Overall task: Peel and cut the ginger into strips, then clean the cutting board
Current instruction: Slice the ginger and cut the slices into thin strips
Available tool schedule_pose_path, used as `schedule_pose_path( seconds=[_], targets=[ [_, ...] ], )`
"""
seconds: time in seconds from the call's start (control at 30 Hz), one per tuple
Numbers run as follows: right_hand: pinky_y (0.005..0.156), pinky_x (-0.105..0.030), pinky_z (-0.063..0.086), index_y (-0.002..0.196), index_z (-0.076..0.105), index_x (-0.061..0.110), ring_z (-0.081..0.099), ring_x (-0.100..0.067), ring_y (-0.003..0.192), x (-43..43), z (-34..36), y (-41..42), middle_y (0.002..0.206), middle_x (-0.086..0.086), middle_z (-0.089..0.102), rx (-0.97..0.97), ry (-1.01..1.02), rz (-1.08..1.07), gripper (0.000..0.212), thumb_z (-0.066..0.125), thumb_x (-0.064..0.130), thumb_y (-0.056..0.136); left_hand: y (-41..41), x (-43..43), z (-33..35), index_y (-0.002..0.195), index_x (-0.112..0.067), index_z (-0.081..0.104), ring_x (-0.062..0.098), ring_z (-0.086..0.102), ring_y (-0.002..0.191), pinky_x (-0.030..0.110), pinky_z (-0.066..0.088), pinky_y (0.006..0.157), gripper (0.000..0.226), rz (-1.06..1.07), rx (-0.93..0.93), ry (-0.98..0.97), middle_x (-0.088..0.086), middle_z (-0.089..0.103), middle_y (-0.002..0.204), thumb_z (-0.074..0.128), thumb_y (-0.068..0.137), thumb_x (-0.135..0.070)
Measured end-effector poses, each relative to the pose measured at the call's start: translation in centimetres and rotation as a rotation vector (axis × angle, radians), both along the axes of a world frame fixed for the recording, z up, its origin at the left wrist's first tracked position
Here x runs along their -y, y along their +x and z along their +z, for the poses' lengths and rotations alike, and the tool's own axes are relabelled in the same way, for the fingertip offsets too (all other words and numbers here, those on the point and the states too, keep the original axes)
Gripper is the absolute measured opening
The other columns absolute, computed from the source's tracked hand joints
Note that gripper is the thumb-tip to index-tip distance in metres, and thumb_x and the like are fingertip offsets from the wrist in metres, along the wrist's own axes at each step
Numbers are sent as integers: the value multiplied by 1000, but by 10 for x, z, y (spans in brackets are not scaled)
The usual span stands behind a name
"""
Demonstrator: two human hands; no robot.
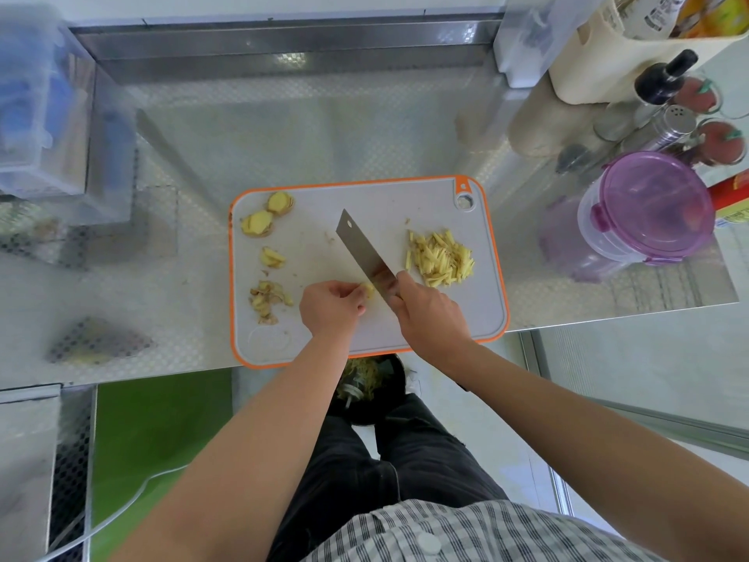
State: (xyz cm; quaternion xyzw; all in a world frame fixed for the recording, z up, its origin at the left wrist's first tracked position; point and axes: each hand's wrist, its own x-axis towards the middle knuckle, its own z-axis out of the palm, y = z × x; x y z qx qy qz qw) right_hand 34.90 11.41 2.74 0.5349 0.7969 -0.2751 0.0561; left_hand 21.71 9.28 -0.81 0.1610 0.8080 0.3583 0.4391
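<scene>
While the table (283, 135) carries a cutting board (385, 196) not yet cleaned, the task looks a little past halfway. The right hand (429, 314) has its grip clenched round the knife (364, 249), blade pointing to 11 o'clock. The left hand (332, 306) pinches a small ginger piece (369, 290) beside the blade at the board's 6 o'clock. A pile of strips (441, 257) lies at 3 o'clock. Chunks (259, 223) at 10 o'clock and slices (272, 257) at 9 remain uncut, and peelings (267, 300) at 8 need clearing.

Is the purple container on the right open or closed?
Closed: the purple lid sits flat on the container, side clip down.
</scene>
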Motion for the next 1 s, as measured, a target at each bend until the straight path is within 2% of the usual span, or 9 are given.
schedule_pose_path(
  seconds=[0.23,0.4,0.6,0.77,1.0],
  targets=[
    [60,-36,37,106,37,12,48,-28,67,2,2,-6,79,-3,48,89,-16,53,9,33,18,101,-2,0,2,65,-22,68,20,70,60,35,58,72,17,-17,7,6,-5,68,65,80,76,-18],
    [60,-35,36,107,37,12,46,-26,68,2,-8,-16,81,-1,47,112,-17,29,10,35,20,102,-2,1,-1,62,-24,68,20,71,60,43,58,75,20,-10,12,4,-4,69,59,79,76,-16],
    [61,-35,37,107,38,11,45,-26,68,1,-7,-10,81,0,46,27,4,0,13,35,23,102,-1,1,2,72,-14,73,18,70,60,34,58,72,8,-3,23,2,0,71,67,78,78,-15],
    [60,-35,35,98,31,15,45,-28,66,4,2,-5,78,-1,47,38,3,34,6,34,19,101,-1,0,0,62,-22,68,22,71,61,40,59,76,20,10,26,6,-4,69,61,79,76,-14],
    [58,-34,35,94,25,18,47,-27,63,5,-3,-11,76,-2,48,98,-8,24,14,37,13,99,-3,0,-2,63,-23,69,20,71,60,42,59,76,18,-1,25,11,0,71,64,81,75,-18]
  ],
)
